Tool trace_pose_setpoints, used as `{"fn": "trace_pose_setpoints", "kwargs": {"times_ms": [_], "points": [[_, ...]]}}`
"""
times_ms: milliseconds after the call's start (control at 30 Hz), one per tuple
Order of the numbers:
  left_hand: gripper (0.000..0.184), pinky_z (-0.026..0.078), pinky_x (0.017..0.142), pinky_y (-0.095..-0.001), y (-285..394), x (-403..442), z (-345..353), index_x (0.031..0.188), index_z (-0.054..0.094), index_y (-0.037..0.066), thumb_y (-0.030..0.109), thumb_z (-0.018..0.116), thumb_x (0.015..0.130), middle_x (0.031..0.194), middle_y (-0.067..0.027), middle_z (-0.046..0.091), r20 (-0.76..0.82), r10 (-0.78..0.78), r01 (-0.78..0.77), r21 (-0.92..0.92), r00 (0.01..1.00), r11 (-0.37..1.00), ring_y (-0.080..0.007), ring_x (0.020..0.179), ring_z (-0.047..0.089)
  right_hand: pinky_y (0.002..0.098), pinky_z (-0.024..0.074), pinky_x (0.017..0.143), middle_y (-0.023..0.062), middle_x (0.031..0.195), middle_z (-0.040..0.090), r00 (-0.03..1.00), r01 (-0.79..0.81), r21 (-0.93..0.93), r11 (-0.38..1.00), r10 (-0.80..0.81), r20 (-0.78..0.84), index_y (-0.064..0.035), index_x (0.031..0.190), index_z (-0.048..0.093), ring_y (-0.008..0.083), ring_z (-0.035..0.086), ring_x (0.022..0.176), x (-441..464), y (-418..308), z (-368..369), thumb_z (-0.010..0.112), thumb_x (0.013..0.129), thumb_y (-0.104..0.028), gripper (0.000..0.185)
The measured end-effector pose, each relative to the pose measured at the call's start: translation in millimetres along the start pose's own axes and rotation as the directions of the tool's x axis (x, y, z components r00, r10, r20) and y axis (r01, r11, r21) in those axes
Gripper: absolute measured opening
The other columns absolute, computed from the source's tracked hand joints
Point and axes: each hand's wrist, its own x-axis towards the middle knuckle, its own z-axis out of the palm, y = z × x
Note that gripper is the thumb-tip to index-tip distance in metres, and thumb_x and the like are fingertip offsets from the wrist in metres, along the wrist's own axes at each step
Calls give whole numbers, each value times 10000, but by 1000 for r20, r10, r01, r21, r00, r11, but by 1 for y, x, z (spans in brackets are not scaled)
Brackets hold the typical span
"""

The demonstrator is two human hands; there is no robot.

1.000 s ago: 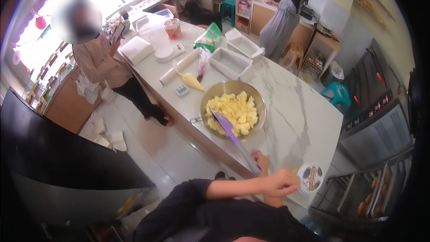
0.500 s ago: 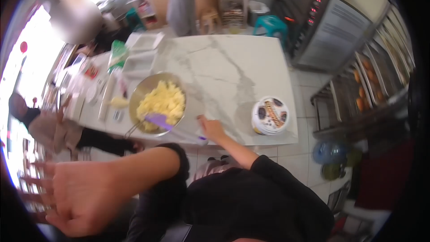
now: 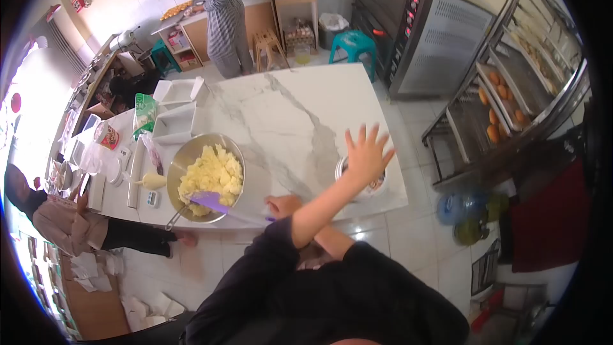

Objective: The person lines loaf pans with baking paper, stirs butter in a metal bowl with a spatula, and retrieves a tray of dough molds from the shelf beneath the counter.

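My left hand [image 3: 367,156] has its fingers spread, with nothing in it. It is over the round white tub [image 3: 340,167] at the table's right end and hides most of the lid. The left forearm crosses above my right hand [image 3: 284,206], which rests at the table's near edge with its fingers curled. No object shows in that hand. Just beside it lies the handle end of a purple spatula [image 3: 209,200]. The spatula's blade leans in a metal bowl [image 3: 181,161] of pale yellow, lumpy mixture [image 3: 214,172].
Left of the bowl are a filled piping bag [image 3: 152,181], a small digital timer [image 3: 152,199], white trays [image 3: 174,122] and a green packet [image 3: 145,114]. One person [image 3: 70,217] stands at the left, another [image 3: 223,25] behind the table. A rack [image 3: 466,134] and oven [image 3: 440,38] stand right.
My left hand has swung from the far left across my body to above the tub. My right hand stays at the table edge. The view has shifted, and the spatula remains in the bowl.
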Motion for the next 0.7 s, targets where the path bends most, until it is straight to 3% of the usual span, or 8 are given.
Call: {"fn": "trace_pose_setpoints", "kwargs": {"times_ms": [67, 100, 133, 200, 300, 400, 600, 700], "points": [[424, 298, 848, -590, -4, -13, 15, 1127, 534, 189, 466, 443, 819, 1215, -55, 463, 456, -151, 175, -10, 877, 985, -303, 1117, 402, 393, 452, 532, 117, 603, 574, 999, -48, -195, 980, 42, -34, -154, 885, 600, 296, 580, 577, 6, -9, -2, 546, 754, -169, 143], [423, 277, 846, -609, -3, -19, 24, 1112, 545, 191, 473, 444, 813, 1183, -57, 476, 424, -174, 213, -47, 889, 976, -314, 1109, 394, 391, 458, 536, 108, 600, 579, 992, 71, -143, 987, -84, -89, -164, 887, 603, 289, 579, 562, 10, 11, 6, 547, 756, -172, 143], [423, 255, 844, -629, -8, -18, 29, 1096, 555, 193, 479, 445, 806, 1152, -60, 488, 386, -214, 266, -88, 898, 960, -326, 1101, 387, 385, 452, 531, 113, 610, 583, 995, 63, -170, 983, -75, -65, -161, 897, 604, 287, 575, 550, 14, 10, 0, 556, 757, -176, 149], [425, 258, 854, -621, -8, -20, 14, 1101, 553, 197, 482, 438, 808, 1163, -50, 481, 549, -212, 286, -51, 809, 957, -316, 1115, 377, 371, 445, 510, 116, 605, 581, 997, 24, -93, 995, -30, -71, -164, 913, 604, 274, 573, 528, 9, 10, 5, 566, 752, -171, 165], [427, 318, 826, -544, 1, -25, 19, 1105, 542, 202, 482, 454, 795, 1127, -34, 501, 449, -284, 314, 6, 847, 949, -270, 1045, 428, 353, 432, 473, 115, 575, 567, 990, 43, -70, 997, -52, -134, -165, 905, 613, 263, 563, 491, 9, 21, 13, 570, 750, -162, 160], [420, 295, 843, -589, 12, -30, 26, 1090, 540, 199, 472, 478, 776, 1097, -35, 501, 402, -457, 456, 106, 793, 884, -310, 1064, 413, 321, 427, 416, 56, 536, 574, 978, 60, -104, 993, -79, -191, -177, 843, 638, 207, 538, 412, -3, 31, 11, 570, 749, -162, 117], [496, 282, 852, -608, -40, -15, -14, 1118, 517, 113, 475, 494, 780, 1165, -96, 457, 736, -538, 612, 214, 412, 761, -343, 1102, 391, 297, 379, 417, 44, 473, 505, 990, -9, 10, 1000, 10, -141, -117, 793, 620, 178, 494, 399, 7, 0, 5, 569, 714, -131, 95], [474, 276, 856, -614, -36, -32, -35, 1142, 505, 138, 454, 499, 789, 1189, -97, 453, 399, -605, 565, 227, 689, 793, -352, 1103, 405, 300, 371, 419, 43, 466, 491, 985, 11, 9, 1000, -10, -174, -120, 790, 616, 186, 487, 401, 11, -7, 4, 579, 710, -133, 89]]}}
